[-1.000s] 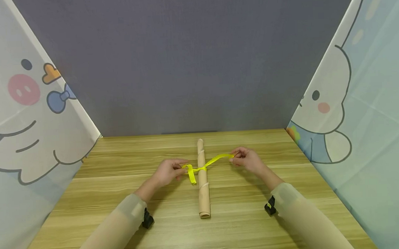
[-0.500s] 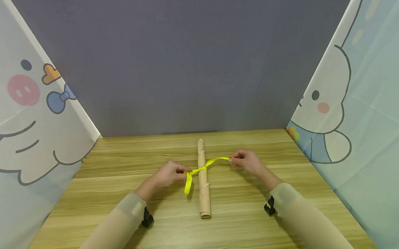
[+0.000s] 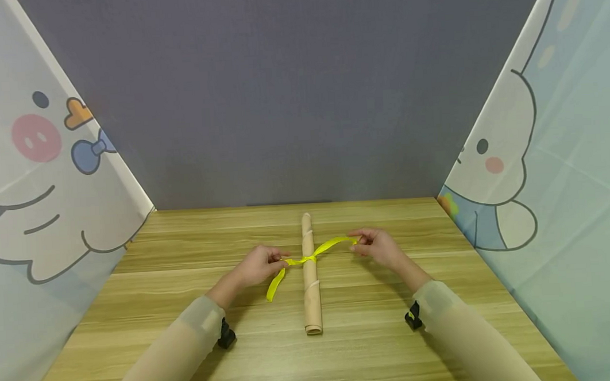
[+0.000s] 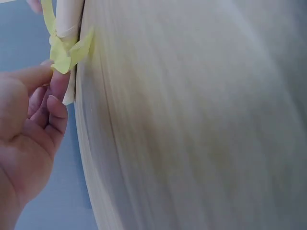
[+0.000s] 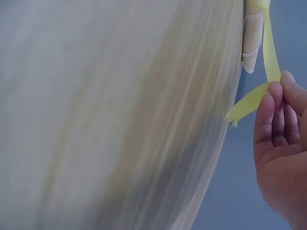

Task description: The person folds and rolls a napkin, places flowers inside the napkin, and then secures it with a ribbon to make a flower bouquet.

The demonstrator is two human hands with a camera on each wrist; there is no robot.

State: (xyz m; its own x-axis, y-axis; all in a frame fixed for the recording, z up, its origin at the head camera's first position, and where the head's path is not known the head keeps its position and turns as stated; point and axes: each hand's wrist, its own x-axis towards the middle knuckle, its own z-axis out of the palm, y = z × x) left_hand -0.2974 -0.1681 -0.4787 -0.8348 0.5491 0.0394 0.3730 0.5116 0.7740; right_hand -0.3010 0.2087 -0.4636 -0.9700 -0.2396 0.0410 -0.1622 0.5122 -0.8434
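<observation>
A beige rolled sheet (image 3: 313,305) lies lengthwise on the table, its near end showing the coiled layers. Around its middle goes a yellow ribbon (image 3: 331,245), crossed or knotted on top; which of the two I cannot tell. On the left, my left hand (image 3: 257,266) pinches the ribbon between thumb and forefinger, and a loose tail hangs down toward me. My right hand (image 3: 380,247) pinches the other end, raised a little above the table. In the right wrist view a frayed tail of the ribbon (image 5: 247,104) sticks out past the fingertips (image 5: 275,88).
The wood-grain table (image 3: 183,237) meets a dark grey panel (image 3: 290,99) at the back. Printed cartoon cloths (image 3: 79,225) stand along both sides. A black wrist camera (image 3: 226,334) is worn at each sleeve cuff.
The ribbon's left tail has swung outward to the left, away from the roll, and its small loop by the left hand is gone. The right hand has barely moved.
</observation>
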